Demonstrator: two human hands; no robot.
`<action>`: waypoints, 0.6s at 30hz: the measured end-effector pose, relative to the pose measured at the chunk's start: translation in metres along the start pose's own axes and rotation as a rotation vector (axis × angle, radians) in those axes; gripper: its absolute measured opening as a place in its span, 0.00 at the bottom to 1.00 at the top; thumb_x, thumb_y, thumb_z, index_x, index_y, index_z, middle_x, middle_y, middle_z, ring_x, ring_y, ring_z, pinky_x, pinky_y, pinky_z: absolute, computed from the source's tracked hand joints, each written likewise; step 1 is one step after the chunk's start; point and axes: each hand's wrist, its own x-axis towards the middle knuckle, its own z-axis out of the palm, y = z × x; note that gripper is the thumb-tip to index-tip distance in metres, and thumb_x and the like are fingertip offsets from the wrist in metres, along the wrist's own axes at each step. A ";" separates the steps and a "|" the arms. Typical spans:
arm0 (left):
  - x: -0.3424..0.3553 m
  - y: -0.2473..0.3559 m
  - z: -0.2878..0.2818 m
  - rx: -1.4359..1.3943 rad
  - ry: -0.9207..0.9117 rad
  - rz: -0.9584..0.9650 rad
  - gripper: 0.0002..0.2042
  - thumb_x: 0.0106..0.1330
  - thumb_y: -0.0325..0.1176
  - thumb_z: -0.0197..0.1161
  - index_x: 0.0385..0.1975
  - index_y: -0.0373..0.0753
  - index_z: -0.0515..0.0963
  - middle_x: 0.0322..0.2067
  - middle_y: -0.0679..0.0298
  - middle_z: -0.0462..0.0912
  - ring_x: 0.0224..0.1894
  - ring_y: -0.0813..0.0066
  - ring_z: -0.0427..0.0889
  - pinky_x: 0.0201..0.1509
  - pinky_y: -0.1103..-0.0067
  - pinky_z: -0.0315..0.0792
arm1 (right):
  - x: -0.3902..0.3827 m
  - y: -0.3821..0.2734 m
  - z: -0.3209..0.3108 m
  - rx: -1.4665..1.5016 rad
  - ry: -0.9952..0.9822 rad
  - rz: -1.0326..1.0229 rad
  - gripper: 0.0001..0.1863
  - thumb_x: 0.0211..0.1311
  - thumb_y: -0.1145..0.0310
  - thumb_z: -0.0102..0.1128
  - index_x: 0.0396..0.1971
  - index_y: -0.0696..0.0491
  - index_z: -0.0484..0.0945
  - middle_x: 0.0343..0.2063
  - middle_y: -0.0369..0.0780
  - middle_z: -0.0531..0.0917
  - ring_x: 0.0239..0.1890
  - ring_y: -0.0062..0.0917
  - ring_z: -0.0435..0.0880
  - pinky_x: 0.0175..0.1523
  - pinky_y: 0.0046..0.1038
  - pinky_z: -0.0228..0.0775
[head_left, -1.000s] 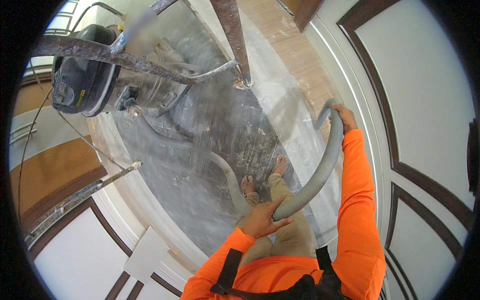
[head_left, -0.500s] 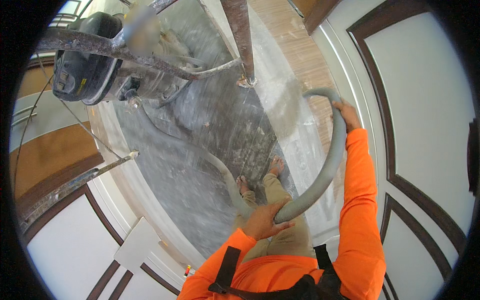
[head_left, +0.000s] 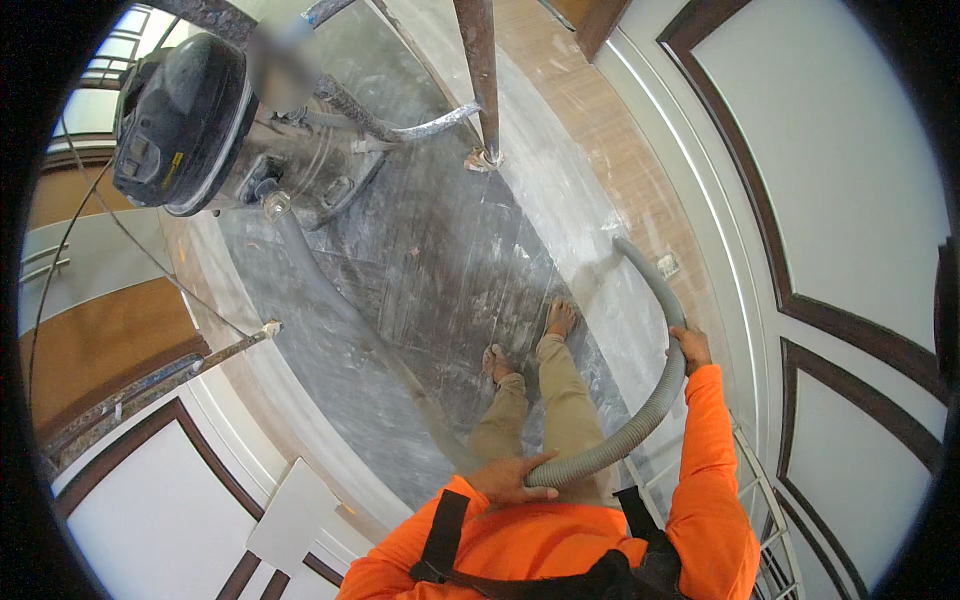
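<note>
A grey ribbed vacuum hose (head_left: 610, 447) curves across the front of my body. My left hand (head_left: 512, 478) is wrapped round it near my waist, and my right hand (head_left: 690, 348) grips it farther out to the right. Beyond the right hand, the hose's free end points down at the dusty strip of floor, close to the wood-look flooring. From my left hand the hose runs away to the far left, joining the inlet of a vacuum cleaner (head_left: 185, 120) with a black top and metal drum.
Dusty metal scaffold bars (head_left: 478, 75) stand at the far side. Another bar (head_left: 150, 385) and thin cables are on the left. White panels with dark trim (head_left: 840, 190) line the right; a white board (head_left: 292, 515) leans at lower left. A pale rack (head_left: 765, 495) stands beside my right arm.
My right hand has come nearer to my body, and the hose's free end has dropped toward the floor. My left hand has shifted slightly left and nearer, still holding the hose.
</note>
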 end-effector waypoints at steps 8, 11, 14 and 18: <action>-0.034 -0.016 0.017 0.025 -0.024 0.013 0.44 0.61 0.66 0.59 0.71 0.43 0.59 0.45 0.39 0.80 0.50 0.42 0.80 0.54 0.62 0.72 | -0.022 0.065 -0.006 0.085 0.072 0.033 0.25 0.57 0.67 0.60 0.55 0.58 0.73 0.33 0.45 0.80 0.21 0.31 0.79 0.22 0.33 0.75; -0.037 -0.019 0.013 0.011 -0.024 -0.061 0.44 0.61 0.65 0.60 0.70 0.39 0.59 0.53 0.40 0.77 0.57 0.45 0.77 0.60 0.63 0.70 | -0.018 0.030 0.025 0.116 -0.069 -0.064 0.25 0.59 0.64 0.61 0.57 0.56 0.73 0.33 0.45 0.80 0.21 0.31 0.79 0.23 0.32 0.75; -0.044 -0.013 0.006 -0.014 0.081 -0.032 0.43 0.61 0.61 0.63 0.69 0.36 0.60 0.53 0.42 0.78 0.56 0.47 0.78 0.59 0.64 0.70 | -0.002 -0.016 0.078 0.068 -0.148 -0.151 0.27 0.60 0.63 0.61 0.59 0.56 0.72 0.32 0.44 0.80 0.21 0.29 0.79 0.25 0.30 0.75; -0.051 -0.025 0.004 0.002 0.317 0.032 0.41 0.61 0.56 0.67 0.67 0.35 0.62 0.51 0.43 0.79 0.53 0.47 0.79 0.58 0.65 0.71 | -0.005 -0.091 0.153 -0.096 -0.218 -0.334 0.32 0.59 0.63 0.63 0.64 0.56 0.69 0.33 0.44 0.81 0.22 0.28 0.79 0.24 0.28 0.74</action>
